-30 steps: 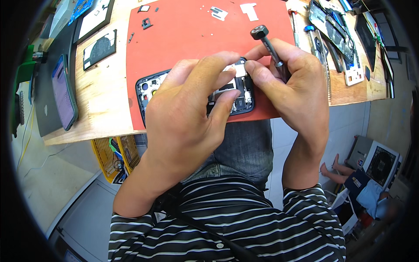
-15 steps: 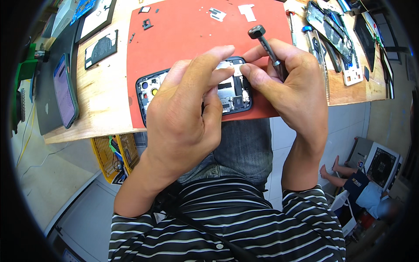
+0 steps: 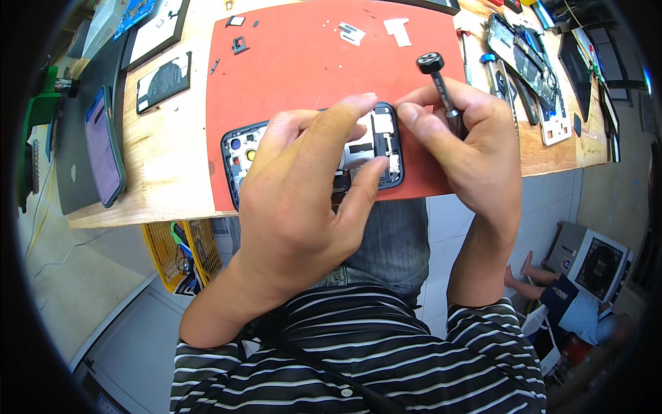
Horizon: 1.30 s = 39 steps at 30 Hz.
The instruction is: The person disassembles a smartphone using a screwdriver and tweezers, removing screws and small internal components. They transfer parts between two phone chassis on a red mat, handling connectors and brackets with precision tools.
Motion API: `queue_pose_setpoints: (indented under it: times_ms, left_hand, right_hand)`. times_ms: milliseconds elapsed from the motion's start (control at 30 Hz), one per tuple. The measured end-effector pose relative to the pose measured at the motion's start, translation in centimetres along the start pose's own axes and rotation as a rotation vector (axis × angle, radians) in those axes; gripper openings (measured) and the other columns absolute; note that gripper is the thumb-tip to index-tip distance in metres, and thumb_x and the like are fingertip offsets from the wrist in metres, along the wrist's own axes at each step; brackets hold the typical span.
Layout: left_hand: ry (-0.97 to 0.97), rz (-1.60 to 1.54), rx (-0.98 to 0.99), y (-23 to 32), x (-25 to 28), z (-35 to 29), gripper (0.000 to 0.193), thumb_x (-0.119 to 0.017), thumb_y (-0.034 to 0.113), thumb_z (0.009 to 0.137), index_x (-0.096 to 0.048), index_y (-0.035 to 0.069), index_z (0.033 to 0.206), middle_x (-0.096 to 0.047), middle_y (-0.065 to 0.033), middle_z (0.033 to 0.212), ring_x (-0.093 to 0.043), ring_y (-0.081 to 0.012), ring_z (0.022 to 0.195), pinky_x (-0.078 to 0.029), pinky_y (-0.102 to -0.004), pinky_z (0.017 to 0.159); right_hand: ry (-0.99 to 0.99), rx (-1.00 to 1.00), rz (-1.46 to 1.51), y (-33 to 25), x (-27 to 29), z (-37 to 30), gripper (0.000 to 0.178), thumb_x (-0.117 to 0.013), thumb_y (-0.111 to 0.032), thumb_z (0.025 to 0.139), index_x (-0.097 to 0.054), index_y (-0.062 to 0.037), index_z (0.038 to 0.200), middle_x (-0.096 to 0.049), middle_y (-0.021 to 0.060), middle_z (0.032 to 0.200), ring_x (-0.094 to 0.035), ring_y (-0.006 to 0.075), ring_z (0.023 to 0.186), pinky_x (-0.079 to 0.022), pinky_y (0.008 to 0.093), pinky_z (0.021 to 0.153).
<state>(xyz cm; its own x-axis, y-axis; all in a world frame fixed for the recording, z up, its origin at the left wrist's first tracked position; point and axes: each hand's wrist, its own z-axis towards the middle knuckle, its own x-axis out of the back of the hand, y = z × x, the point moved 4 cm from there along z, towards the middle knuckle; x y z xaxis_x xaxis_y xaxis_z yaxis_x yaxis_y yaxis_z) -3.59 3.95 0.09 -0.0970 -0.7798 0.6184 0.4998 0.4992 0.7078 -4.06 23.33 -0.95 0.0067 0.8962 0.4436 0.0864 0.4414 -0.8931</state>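
A smartphone with its inner parts exposed lies on a red mat near the table's front edge. My left hand reaches over its middle, fingers apart, thumb and index fingertips over its right half; the palm hides much of the phone. To the right of the phone, my right hand holds a black screwdriver against the palm, its round cap pointing up and away. The thumb and index finger of that hand come close together beside the phone's right edge. Whether something small sits between them, I cannot tell.
Small metal plates and a card tray lie on the mat's far part. Left are a battery and another phone on a laptop. Opened phones and tools crowd the right. A person is at lower right.
My left thumb has swung right, away from the index finger, and the fingers have spread. My right hand has drawn slightly away from the phone's edge, the screwdriver still in it.
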Motion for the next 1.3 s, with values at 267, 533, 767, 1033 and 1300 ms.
queue_pose_setpoints:
  times_ms: [267,533,767,1033,1300]
  left_hand:
    - [-0.121,0.346,0.120,0.3,-0.8,1.2,0.029,-0.085,0.028,0.080,-0.062,0.011,0.085,-0.059,-0.0072,0.086,-0.057,-0.0304,0.087,-0.038,-0.0462,0.076]
    - [-0.282,0.360,0.229,1.0,-0.3,2.3,0.024,-0.081,0.026,0.086,-0.065,0.009,0.081,-0.063,-0.0085,0.081,-0.060,-0.0310,0.084,-0.040,-0.0466,0.077]
    - [-0.271,0.314,0.189,1.4,-0.1,2.4,0.021,-0.085,0.013,0.084,-0.067,0.003,0.080,-0.060,-0.0064,0.073,-0.055,-0.0211,0.072,-0.044,-0.0357,0.065]
    - [-0.258,0.221,0.246,1.4,-0.4,2.2,0.020,-0.088,0.011,0.081,-0.071,0.001,0.083,-0.063,-0.0043,0.071,-0.054,-0.0138,0.066,-0.045,-0.0308,0.062]
    - [-0.211,0.183,0.240,1.1,-0.8,2.1,0.021,-0.089,0.014,0.081,-0.071,0.002,0.081,-0.060,-0.0028,0.066,-0.052,-0.0141,0.066,-0.043,-0.0315,0.062]
  right_hand:
    - [-0.004,0.032,0.106,0.5,0.6,0.1,0.016,-0.073,-0.011,0.099,-0.076,0.0041,0.101,-0.070,-0.0003,0.081,-0.058,0.0026,0.072,-0.045,0.0208,0.063]
    - [0.029,0.090,0.108,0.3,0.6,-0.3,0.014,-0.075,-0.012,0.098,-0.076,0.0021,0.100,-0.060,-0.0070,0.072,-0.047,-0.0004,0.064,-0.034,0.0198,0.056]
    - [0.051,0.106,0.109,0.3,0.7,-0.4,0.013,-0.075,-0.011,0.097,-0.076,0.0017,0.099,-0.055,-0.0089,0.068,-0.043,-0.0008,0.061,-0.029,0.0200,0.054]
    - [0.002,0.093,0.090,0.4,0.5,-0.5,0.013,-0.074,-0.008,0.096,-0.078,0.0023,0.103,-0.058,-0.0079,0.070,-0.044,-0.0009,0.062,-0.029,0.0199,0.053]
    - [0.006,0.087,0.055,0.2,0.4,-0.5,0.015,-0.073,-0.009,0.097,-0.079,0.0023,0.104,-0.061,-0.0064,0.069,-0.046,0.0000,0.061,-0.032,0.0210,0.053]
